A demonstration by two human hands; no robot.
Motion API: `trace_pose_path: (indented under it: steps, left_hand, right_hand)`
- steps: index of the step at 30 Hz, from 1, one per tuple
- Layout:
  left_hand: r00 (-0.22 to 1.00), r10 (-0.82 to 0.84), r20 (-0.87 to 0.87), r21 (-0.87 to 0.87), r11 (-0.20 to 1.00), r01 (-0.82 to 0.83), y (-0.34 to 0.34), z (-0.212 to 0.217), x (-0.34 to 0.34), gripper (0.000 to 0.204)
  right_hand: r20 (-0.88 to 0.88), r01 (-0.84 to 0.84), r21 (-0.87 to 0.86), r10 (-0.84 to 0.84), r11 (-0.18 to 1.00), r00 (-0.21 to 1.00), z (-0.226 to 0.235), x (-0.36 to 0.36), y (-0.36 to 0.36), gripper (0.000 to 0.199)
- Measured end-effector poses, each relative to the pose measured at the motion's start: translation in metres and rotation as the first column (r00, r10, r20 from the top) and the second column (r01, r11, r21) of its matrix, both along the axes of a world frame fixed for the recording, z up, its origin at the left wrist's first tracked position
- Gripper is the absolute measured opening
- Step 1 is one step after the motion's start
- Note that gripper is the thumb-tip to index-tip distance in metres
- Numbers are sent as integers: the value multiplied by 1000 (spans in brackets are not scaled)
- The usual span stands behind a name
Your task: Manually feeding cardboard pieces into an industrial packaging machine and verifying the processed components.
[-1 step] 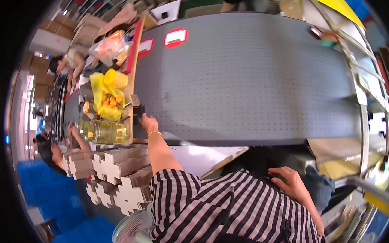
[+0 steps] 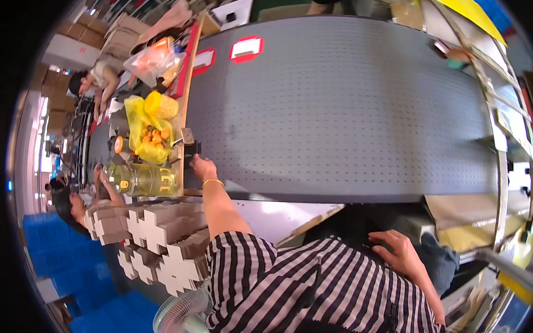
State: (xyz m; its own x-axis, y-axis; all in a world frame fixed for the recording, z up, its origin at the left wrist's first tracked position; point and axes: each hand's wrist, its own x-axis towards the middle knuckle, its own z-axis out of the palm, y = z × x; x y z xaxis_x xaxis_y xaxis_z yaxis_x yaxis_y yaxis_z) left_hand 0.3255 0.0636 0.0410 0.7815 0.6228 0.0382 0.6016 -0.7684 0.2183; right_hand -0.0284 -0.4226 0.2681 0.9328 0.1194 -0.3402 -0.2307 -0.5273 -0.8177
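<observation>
My left hand (image 2: pixel 203 167) reaches over the near left corner of the grey conveyor belt (image 2: pixel 339 110), with a yellow bangle on the wrist. Its fingers are bent together against a small black block (image 2: pixel 192 149) on the wooden side rail; what they grip, if anything, is hidden. Low on the right, my right hand (image 2: pixel 397 248) lies beside my striped shirt, fingers stretched out and holding nothing. Two red-edged white pieces lie at the belt's far left, one a card-like piece (image 2: pixel 246 48) and the other a similar piece (image 2: pixel 204 61) by the rail.
Left of the rail stand a large clear bottle (image 2: pixel 145 180), a yellow bag of orange fruit (image 2: pixel 152 136) and a yellow-lidded jar (image 2: pixel 162 106). Stacked cardboard pieces (image 2: pixel 158 230) and a fan (image 2: pixel 179 313) are at lower left. Two people work further left. A metal frame (image 2: pixel 501 157) bounds the right.
The view has shifted very slightly, so the belt and the rail sit a little further right. Both hands keep nearly the same pose and place.
</observation>
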Motion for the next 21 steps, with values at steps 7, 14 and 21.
trace_pose_path:
  steps: [7,14,21]
  left_hand:
    - [995,23,-98,177,984,-5,91,-8,22,43]
    - [942,-266,-204,329,888,322,86,-25,47,26]
    - [716,-592,370,-712,314,628,-185,19,45,17]
  right_hand:
    - [-50,-138,19,138,990,989,-28,34,3,35]
    - [-108,-62,-4,61,998,992,-62,-7,-4,37]
    - [311,80,-89,-48,993,949,-17,-75,-29,33]
